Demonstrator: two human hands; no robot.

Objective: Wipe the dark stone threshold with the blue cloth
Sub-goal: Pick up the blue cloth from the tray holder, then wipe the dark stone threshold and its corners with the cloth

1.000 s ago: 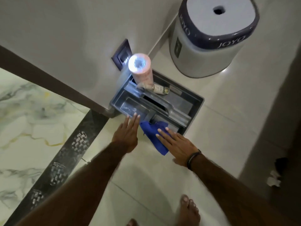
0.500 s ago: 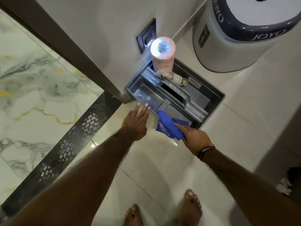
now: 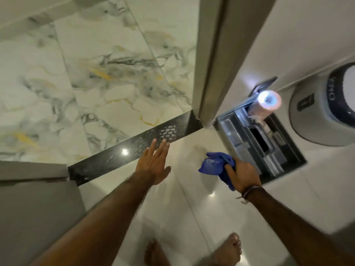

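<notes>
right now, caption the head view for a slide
Right hand grips blue cloth; open left hand reaches toward dark stone threshold.

Dim, warm indoor light; small glare spots sit on the dark stone threshold (image 3: 134,150) and glossy floor tiles (image 3: 211,194) (forearms motion-blurred). Wide-angle distortion bends the door frame (image 3: 211,60).

floor: glossy white tile (image 3: 221,217) | beyond: veined marble (image 3: 96,73)

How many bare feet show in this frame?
2. One foot at the bottom edge, below the left hand; the other foot to its right, below the right hand holding the blue cloth.
</notes>
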